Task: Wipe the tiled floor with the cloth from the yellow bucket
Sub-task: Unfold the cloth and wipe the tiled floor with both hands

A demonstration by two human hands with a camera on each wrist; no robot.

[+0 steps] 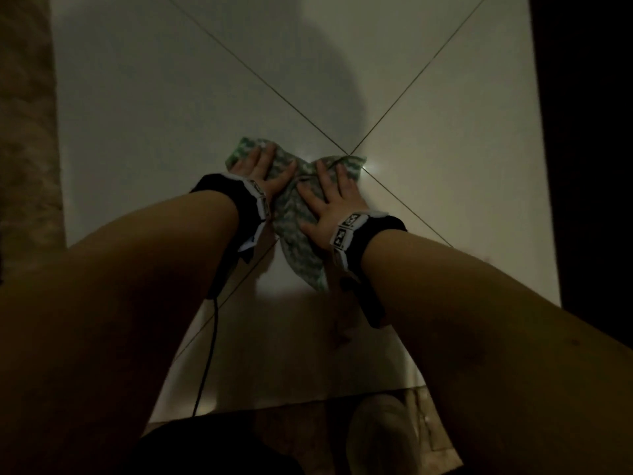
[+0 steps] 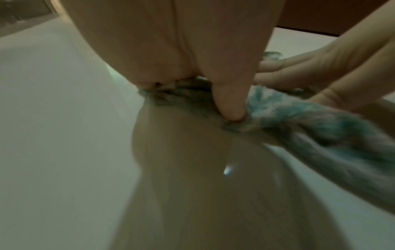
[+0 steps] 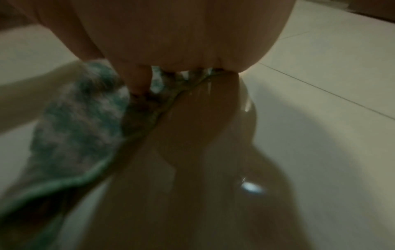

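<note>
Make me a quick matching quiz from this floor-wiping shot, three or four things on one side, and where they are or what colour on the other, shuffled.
Things:
1. cloth
2. left hand
3. right hand
4. grout lines

Descriptions:
A. crossing in an X on the pale floor
B. green and white, bunched
C. pressing the cloth's far left part
D. flat on the cloth's right part

Pairs: 1-B, 2-C, 3-D, 4-A

Crumpled green-and-white cloth (image 1: 294,214) flat on pale tiled floor (image 1: 154,97)
</note>
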